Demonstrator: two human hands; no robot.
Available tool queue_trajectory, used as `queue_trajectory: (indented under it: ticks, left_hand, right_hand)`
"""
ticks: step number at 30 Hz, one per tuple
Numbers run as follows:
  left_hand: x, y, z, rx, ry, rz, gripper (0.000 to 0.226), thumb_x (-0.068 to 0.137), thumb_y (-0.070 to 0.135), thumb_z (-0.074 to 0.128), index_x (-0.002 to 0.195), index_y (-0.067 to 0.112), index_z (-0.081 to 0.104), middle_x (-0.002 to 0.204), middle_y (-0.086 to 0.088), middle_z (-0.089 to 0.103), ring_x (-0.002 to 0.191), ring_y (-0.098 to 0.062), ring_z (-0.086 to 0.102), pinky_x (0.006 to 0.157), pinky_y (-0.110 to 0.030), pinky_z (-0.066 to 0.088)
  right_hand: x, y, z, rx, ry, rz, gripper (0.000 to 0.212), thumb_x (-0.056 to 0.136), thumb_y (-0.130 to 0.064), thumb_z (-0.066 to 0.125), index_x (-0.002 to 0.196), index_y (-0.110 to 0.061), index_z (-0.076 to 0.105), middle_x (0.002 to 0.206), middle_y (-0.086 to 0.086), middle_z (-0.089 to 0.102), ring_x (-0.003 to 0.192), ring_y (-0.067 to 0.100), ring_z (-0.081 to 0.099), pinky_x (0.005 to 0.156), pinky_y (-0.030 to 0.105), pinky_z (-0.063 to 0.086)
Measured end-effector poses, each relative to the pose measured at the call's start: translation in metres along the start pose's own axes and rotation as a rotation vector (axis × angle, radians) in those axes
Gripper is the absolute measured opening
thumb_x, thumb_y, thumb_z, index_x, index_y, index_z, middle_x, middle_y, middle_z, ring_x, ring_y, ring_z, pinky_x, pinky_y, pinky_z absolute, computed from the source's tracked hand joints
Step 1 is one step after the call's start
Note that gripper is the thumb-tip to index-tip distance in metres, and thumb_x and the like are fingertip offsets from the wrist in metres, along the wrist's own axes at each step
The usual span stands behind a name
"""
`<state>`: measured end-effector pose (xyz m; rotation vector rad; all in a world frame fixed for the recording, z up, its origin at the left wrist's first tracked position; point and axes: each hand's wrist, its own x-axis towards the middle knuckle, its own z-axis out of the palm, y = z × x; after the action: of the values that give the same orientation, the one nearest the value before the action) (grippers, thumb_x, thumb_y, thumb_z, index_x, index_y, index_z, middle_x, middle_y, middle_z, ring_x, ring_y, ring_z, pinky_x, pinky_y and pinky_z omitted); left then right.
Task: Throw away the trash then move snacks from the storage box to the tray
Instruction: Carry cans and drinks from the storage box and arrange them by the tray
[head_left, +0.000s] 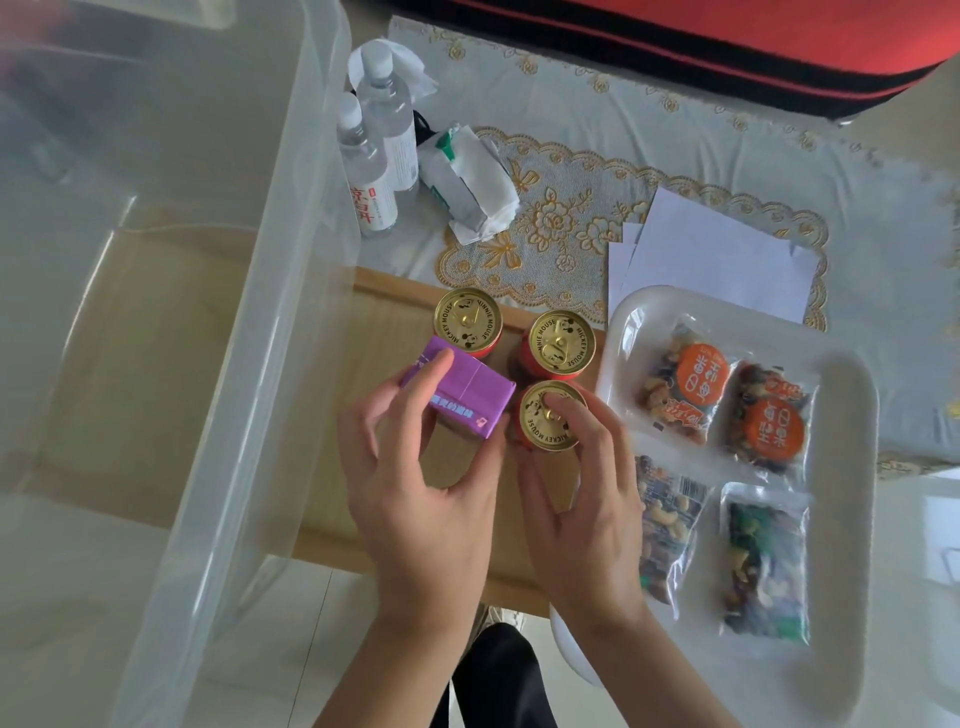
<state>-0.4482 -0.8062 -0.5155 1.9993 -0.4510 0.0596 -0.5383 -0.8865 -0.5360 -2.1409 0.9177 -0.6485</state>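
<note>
Carton under left hand, can under right hand, both part-hidden

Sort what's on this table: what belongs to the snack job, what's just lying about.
Job: storage box; purple carton, held by the left hand; three gold-topped cans, one gripped by the right hand; wooden tray; nut packets on the white tray.
Lying about: water bottles; tissue pack; white papers; lace mat.

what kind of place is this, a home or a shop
Most likely a home, perhaps a living room: a gold-trimmed lace cloth spread out, what looks like a red sofa edge behind it, and water bottles and tissues lying about.
</note>
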Motion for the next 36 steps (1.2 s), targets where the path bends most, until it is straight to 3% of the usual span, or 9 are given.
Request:
queue_trajectory:
  ticks: [6,10,12,15,18,24,27,32,36]
  left_hand:
    - [0.002,0.002,-0.002,0.011,-0.024,0.009,0.059,0.077,0.011,0.091,0.131,0.009,0.067,0.122,-0.011,0.057,0.119,-0.021,0.06,0.086,-0.048,0.061]
    - [0.003,0.009,-0.01,0.055,-0.071,0.022,0.061,0.078,0.017,0.089,0.134,0.01,0.065,0.129,-0.012,0.057,0.124,-0.023,0.058,0.096,-0.046,0.057]
    - [0.002,0.016,-0.017,0.1,-0.101,0.027,0.067,0.078,0.024,0.088,0.139,0.011,0.062,0.138,-0.014,0.056,0.131,-0.023,0.055,0.109,-0.036,0.049]
    - [0.0,0.038,-0.032,0.11,-0.162,-0.016,0.088,0.075,0.041,0.087,0.152,0.02,0.05,0.157,-0.007,0.046,0.145,-0.016,0.044,0.116,-0.024,0.037]
    - [-0.001,0.07,-0.047,0.133,-0.211,0.009,0.095,0.074,0.051,0.083,0.156,0.026,0.043,0.164,0.001,0.038,0.146,-0.007,0.037,0.114,-0.034,0.039]
    - [0.027,0.149,-0.077,0.376,-0.468,0.33,0.096,0.084,0.072,0.063,0.161,0.024,0.032,0.164,-0.012,0.033,0.151,-0.033,0.033,0.12,-0.054,0.036]
    - [0.047,0.192,-0.083,0.51,-0.587,0.513,0.098,0.086,0.08,0.047,0.165,0.028,0.02,0.171,-0.01,0.019,0.159,-0.029,0.016,0.127,-0.054,0.02]
    - [0.064,0.271,-0.095,0.604,-0.687,0.709,0.104,0.084,0.092,0.008,0.166,0.027,0.003,0.173,-0.006,0.0,0.161,-0.026,-0.003,0.13,-0.052,0.006]
    - [0.057,0.339,-0.098,0.627,-0.783,0.803,0.107,0.086,0.09,0.015,0.161,0.025,-0.024,0.17,-0.007,-0.022,0.158,-0.025,-0.02,0.129,-0.05,-0.007]
  right_hand:
    - [0.002,-0.001,-0.005,0.019,-0.021,-0.01,0.053,0.089,-0.003,0.073,0.136,-0.019,0.053,0.144,0.005,0.05,0.138,0.016,0.047,0.107,0.021,0.042]
    - [0.0,-0.008,-0.018,0.01,-0.023,-0.025,0.057,0.088,-0.007,0.075,0.139,-0.019,0.05,0.148,0.007,0.046,0.141,0.012,0.043,0.103,0.006,0.035]
    - [-0.003,-0.012,-0.03,-0.013,-0.024,-0.023,0.061,0.087,-0.01,0.077,0.141,-0.017,0.049,0.149,0.007,0.045,0.141,0.008,0.041,0.101,0.004,0.035]
    - [-0.003,-0.017,-0.056,-0.034,-0.028,-0.022,0.06,0.089,-0.021,0.076,0.142,-0.014,0.048,0.151,0.005,0.044,0.143,0.014,0.041,0.101,0.014,0.044]
    - [0.003,-0.031,-0.093,-0.072,0.002,-0.031,0.061,0.09,-0.026,0.076,0.143,-0.016,0.048,0.152,0.003,0.044,0.144,0.014,0.041,0.106,0.022,0.045]
    - [0.02,-0.07,-0.194,-0.176,0.017,-0.045,0.063,0.097,-0.039,0.063,0.152,-0.021,0.04,0.157,0.005,0.039,0.142,0.024,0.044,0.104,0.051,0.05]
    - [0.024,-0.095,-0.25,-0.296,0.052,-0.004,0.063,0.1,-0.052,0.048,0.155,-0.025,0.034,0.161,0.006,0.031,0.141,0.027,0.043,0.109,0.048,0.046]
    - [0.002,-0.141,-0.334,-0.545,0.16,0.101,0.072,0.098,-0.067,0.032,0.159,-0.029,0.025,0.167,0.008,0.023,0.154,0.028,0.021,0.122,0.048,0.029]
    - [-0.036,-0.175,-0.387,-0.718,0.244,0.195,0.075,0.096,-0.071,0.029,0.158,-0.029,0.031,0.164,0.012,0.029,0.153,0.032,0.024,0.122,0.051,0.028]
